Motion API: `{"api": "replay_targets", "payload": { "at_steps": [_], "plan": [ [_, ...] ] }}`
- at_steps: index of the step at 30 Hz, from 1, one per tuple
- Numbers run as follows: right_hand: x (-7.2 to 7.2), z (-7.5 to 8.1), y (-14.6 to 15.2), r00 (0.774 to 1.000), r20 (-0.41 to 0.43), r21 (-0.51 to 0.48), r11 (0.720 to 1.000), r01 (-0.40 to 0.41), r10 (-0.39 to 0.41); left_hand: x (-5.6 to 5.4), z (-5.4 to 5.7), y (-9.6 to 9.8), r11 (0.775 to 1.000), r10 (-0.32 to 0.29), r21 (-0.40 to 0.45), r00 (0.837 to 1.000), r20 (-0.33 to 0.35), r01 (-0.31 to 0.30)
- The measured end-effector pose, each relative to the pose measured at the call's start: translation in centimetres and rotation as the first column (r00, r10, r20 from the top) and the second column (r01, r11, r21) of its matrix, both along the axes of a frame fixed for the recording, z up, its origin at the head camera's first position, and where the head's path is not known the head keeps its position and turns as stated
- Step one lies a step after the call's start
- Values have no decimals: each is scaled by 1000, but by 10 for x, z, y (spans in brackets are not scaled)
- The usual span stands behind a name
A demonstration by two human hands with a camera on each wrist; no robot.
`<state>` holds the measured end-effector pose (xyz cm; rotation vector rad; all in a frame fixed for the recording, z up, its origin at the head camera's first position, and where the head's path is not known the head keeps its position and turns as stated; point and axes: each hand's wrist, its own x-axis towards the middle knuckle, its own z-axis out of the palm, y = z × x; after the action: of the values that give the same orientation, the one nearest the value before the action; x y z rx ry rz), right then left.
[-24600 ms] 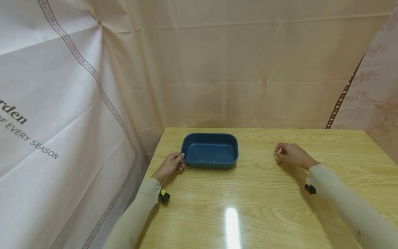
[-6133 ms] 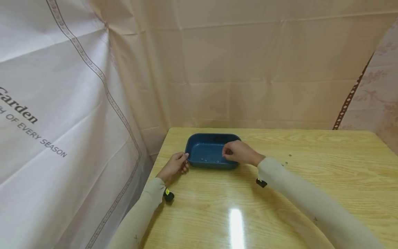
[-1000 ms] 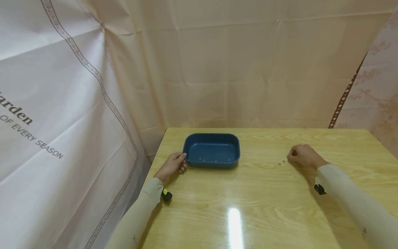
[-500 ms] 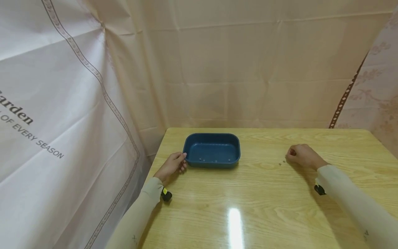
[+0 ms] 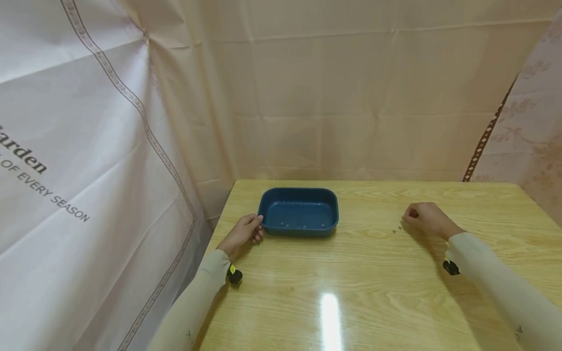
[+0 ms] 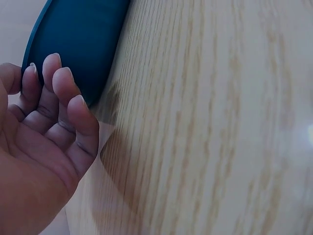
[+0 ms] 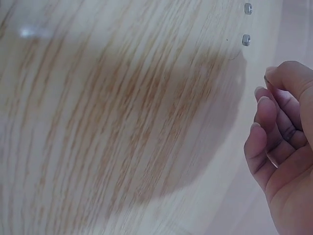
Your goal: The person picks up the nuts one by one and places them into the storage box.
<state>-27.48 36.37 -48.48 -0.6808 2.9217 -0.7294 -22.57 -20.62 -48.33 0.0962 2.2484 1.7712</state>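
My left hand (image 5: pixel 242 235) pinches the left rim of a dark blue rectangular tray (image 5: pixel 300 233) between thumb and index finger. The other left fingers curl loosely beside the tray wall in the left wrist view. Several small metal nuts (image 5: pixel 322 225) lie inside the tray along its near side. My right hand (image 5: pixel 428 218) is low over the table at right, thumb and index fingertips together. A small dark edge, apparently a nut (image 7: pixel 266 80), shows at those tips, mostly hidden. Two more nuts, one nearer (image 7: pixel 246 40) and one farther (image 7: pixel 248 8), lie just beside the right fingertips.
The wood-grain table (image 5: pixel 281 292) extends in front of the tray and to both sides of the right hand. A beige cloth (image 5: pixel 307 97) hangs behind it. White printed cloth (image 5: pixel 88 195) hangs along the left side.
Since the earliest frame, more nuts lie in the tray. About six seconds ago the right hand was over the tray; it is now back at right. Lately it shifted slightly left; the left hand stayed.
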Motion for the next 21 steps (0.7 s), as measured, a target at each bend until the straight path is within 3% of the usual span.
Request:
{"api": "replay_targets", "payload": {
  "at_steps": [12, 21],
  "plan": [
    [-4, 4, -10, 999, -46, -10, 1000, -12, 11, -6, -1, 2, 1000, 2, 11, 1000, 23, -2],
    [-2, 13, -27, 997, -70, -8, 999, -41, 40, -2, 0, 3, 1000, 8, -2, 1000, 17, -8]
  ]
}}
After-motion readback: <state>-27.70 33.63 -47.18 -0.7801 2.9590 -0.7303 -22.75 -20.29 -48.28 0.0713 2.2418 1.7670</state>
